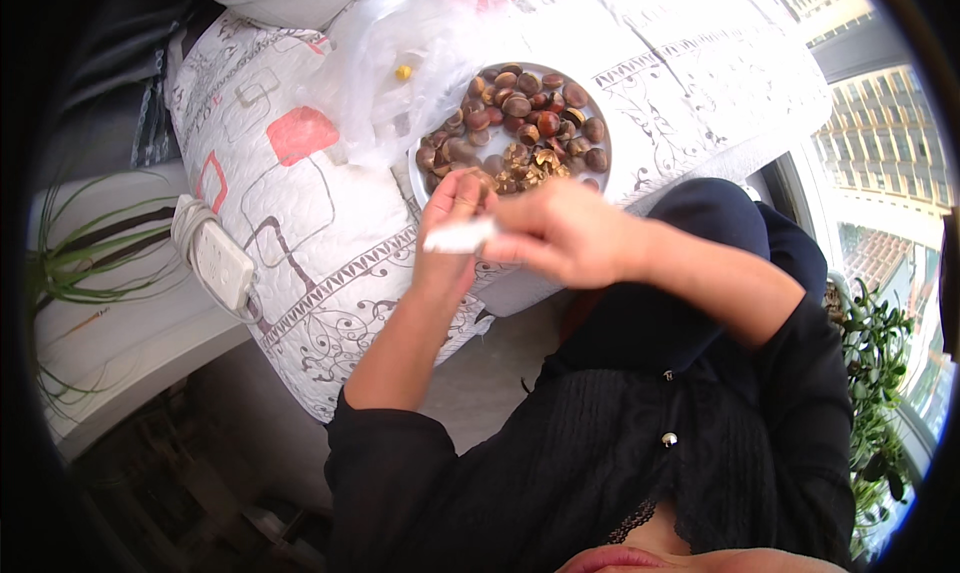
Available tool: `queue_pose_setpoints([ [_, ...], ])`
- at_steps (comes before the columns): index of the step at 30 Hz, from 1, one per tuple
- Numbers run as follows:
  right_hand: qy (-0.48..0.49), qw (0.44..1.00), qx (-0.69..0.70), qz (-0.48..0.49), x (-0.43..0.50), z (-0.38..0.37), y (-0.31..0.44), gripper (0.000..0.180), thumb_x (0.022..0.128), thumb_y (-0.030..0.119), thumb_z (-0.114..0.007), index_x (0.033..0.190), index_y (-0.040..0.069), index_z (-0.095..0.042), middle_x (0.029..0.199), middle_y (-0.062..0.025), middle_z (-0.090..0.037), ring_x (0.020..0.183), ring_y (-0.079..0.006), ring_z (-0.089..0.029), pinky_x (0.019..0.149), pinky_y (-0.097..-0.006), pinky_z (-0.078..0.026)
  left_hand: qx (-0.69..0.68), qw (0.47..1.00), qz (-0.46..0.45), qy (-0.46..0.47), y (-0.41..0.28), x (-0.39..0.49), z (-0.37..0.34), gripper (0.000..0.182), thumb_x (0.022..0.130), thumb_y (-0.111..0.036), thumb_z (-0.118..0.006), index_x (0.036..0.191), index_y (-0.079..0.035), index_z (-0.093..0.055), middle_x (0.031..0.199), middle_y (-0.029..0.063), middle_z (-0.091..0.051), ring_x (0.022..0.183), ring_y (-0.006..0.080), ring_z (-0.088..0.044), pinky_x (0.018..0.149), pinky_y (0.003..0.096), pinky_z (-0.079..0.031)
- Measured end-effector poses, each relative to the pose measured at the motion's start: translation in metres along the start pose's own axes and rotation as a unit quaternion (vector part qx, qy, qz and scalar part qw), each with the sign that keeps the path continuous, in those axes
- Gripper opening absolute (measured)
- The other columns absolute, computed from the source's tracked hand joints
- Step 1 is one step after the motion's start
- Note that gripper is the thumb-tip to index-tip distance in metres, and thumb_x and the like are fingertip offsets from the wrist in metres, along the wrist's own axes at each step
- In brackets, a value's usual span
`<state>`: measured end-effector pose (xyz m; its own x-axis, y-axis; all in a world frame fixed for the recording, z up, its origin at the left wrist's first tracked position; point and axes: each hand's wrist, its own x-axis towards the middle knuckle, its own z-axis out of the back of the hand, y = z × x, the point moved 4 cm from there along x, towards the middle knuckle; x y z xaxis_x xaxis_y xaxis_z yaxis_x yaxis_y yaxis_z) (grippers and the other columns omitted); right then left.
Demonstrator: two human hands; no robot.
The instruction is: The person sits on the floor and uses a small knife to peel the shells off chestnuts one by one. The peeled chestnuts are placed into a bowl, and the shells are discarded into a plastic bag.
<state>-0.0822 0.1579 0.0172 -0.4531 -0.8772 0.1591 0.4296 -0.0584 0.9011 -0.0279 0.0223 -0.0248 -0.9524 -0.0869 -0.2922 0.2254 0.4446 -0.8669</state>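
My left hand [448,217] holds a brown chestnut [475,184] in its fingertips, just over the near edge of a round tray [602,142]. Close against it, my right hand [566,232] grips a small tool with a white handle [459,235]; motion blur hides its working end. Many whole chestnuts [517,106] fill the tray, with broken pieces of shell [541,169] near its front. A crumpled clear plastic bag [375,115] lies against the tray's left side, and a yellow peeled kernel [403,72] shows at it.
A quilted patterned cover [315,198] lies under the tray and bag. To the left, a white power strip [217,254] with a coiled cord rests by a spiky-leaved plant [90,265] on a ledge. A leafy plant [874,363] stands by the window at right.
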Motion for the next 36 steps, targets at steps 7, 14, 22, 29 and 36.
queue_pose_setpoints([
  [7, -0.146, 0.986, -0.013, -0.083, 0.000, 0.047, -0.017, 0.038, 0.096, 0.034, -0.060, 0.078, 0.000, -0.059, 0.064, -0.0185, -0.059, 0.065, -0.0371, -0.063, 0.061, -0.0447, -0.047, -0.044, 0.997, 0.006, 0.061, -0.002, 0.008, 0.004, 0.022, 0.106, -0.025, -0.049, 0.114, -0.005, -0.056, 0.098, 0.0091, -0.066, 0.078, 0.0151, -0.058, 0.074, 0.0289, -0.049],
  [14, -0.120, 0.990, -0.053, -0.054, 0.002, 0.033, -0.033, 0.020, 0.091, 0.018, -0.060, 0.096, 0.000, -0.054, 0.077, -0.0170, -0.066, 0.077, -0.0381, -0.065, 0.071, -0.0464, -0.050, -0.007, 0.997, -0.004, 0.076, -0.001, 0.005, 0.002, 0.026, 0.107, -0.022, -0.047, 0.124, -0.003, -0.053, 0.100, 0.0105, -0.063, 0.078, 0.0148, -0.058, 0.072, 0.0292, -0.050],
  [22, -0.069, 0.996, -0.020, -0.049, 0.001, 0.031, -0.028, 0.039, 0.096, 0.036, -0.061, 0.083, 0.000, -0.055, 0.072, -0.0189, -0.064, 0.071, -0.0386, -0.064, 0.065, -0.0461, -0.048, 0.087, 0.992, -0.068, 0.066, -0.003, 0.000, -0.005, 0.023, 0.105, -0.015, -0.052, 0.123, -0.001, -0.053, 0.092, 0.0062, -0.064, 0.078, 0.0117, -0.061, 0.072, 0.0266, -0.053],
  [29, -0.071, 0.996, -0.012, -0.058, 0.001, 0.025, -0.032, 0.044, 0.098, 0.041, -0.058, 0.081, 0.000, -0.055, 0.068, -0.0191, -0.061, 0.067, -0.0387, -0.062, 0.063, -0.0468, -0.046, 0.157, 0.979, -0.101, 0.082, -0.009, -0.003, -0.009, 0.017, 0.104, -0.013, -0.053, 0.116, -0.001, -0.055, 0.090, 0.0039, -0.063, 0.077, 0.0085, -0.058, 0.070, 0.0231, -0.049],
  [36, -0.029, 0.998, 0.005, -0.048, -0.002, 0.025, -0.034, 0.048, 0.100, 0.042, -0.054, 0.077, 0.000, -0.054, 0.065, -0.0211, -0.058, 0.066, -0.0410, -0.059, 0.063, -0.0486, -0.045, 0.224, 0.966, -0.099, 0.079, -0.007, -0.006, -0.006, 0.016, 0.103, -0.016, -0.056, 0.108, -0.001, -0.059, 0.082, 0.0006, -0.061, 0.071, 0.0065, -0.053, 0.064, 0.0214, -0.044],
])
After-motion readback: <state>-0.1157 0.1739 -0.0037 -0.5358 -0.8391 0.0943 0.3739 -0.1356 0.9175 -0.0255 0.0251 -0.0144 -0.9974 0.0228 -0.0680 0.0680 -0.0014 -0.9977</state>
